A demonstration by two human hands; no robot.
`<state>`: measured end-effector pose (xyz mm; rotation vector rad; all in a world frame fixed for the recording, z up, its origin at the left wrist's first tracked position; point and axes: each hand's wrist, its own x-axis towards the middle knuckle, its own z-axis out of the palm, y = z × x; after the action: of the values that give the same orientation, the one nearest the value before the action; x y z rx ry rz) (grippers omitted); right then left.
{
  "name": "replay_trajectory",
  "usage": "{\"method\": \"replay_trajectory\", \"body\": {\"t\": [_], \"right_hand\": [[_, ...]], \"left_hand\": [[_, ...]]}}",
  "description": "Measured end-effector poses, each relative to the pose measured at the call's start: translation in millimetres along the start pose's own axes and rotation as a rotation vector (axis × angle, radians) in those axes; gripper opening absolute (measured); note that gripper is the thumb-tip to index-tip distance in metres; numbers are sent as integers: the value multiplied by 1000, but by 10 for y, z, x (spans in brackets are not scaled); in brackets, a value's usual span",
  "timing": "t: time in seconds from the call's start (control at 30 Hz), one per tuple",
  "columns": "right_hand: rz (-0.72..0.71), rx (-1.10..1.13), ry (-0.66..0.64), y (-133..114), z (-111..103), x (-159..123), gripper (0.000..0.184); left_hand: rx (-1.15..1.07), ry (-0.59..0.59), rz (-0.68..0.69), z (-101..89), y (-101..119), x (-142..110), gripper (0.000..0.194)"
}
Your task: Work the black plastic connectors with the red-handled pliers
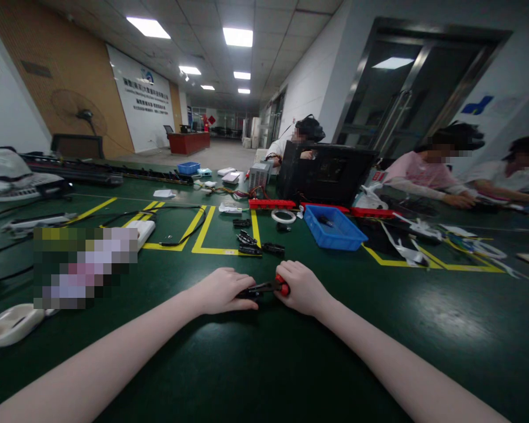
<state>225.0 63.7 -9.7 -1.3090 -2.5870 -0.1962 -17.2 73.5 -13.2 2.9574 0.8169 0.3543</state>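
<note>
My right hand point(303, 288) is closed round the red handles of a pair of pliers point(267, 287), whose dark jaws point left. Between the thumb and fingers of my left hand point(227, 292) is a small black part point(248, 293), low over the green table point(264, 364). The plier jaws meet or overlap this part; whether they grip it I cannot tell. Just beyond my hands lie several similar black parts point(248, 238), with one more black piece point(274, 249) to their right.
A blue bin point(335, 228) stands beyond my right hand, with a roll of white tape point(284, 217) beside it. Farther back are a black computer case point(328, 176) and a grey power supply point(259, 176). Black cables point(194, 229) lie left. Co-workers sit across the table.
</note>
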Motion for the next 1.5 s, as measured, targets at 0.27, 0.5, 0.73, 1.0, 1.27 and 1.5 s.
{"method": "replay_trajectory", "body": {"t": [0.27,0.5,0.73,1.0,1.27,1.5], "right_hand": [[13,21,-20,-13,-12,-1,16],[22,51,-36,-12,-20,7,15],[29,78,-52,-11,-29,14,15],[38,91,-58,-9,-22,15,15],[42,106,-67,-7,-22,17,16],[50,107,-71,-11,-35,18,16]], "left_hand": [[-66,23,-24,21,-21,-6,38],[-48,30,-29,36,-23,-9,38],[-91,1,-35,24,-33,-5,36],[-155,24,-62,28,-34,-1,36],[-154,35,-39,25,-41,-9,38],[-178,31,-24,16,-47,-11,35]]}}
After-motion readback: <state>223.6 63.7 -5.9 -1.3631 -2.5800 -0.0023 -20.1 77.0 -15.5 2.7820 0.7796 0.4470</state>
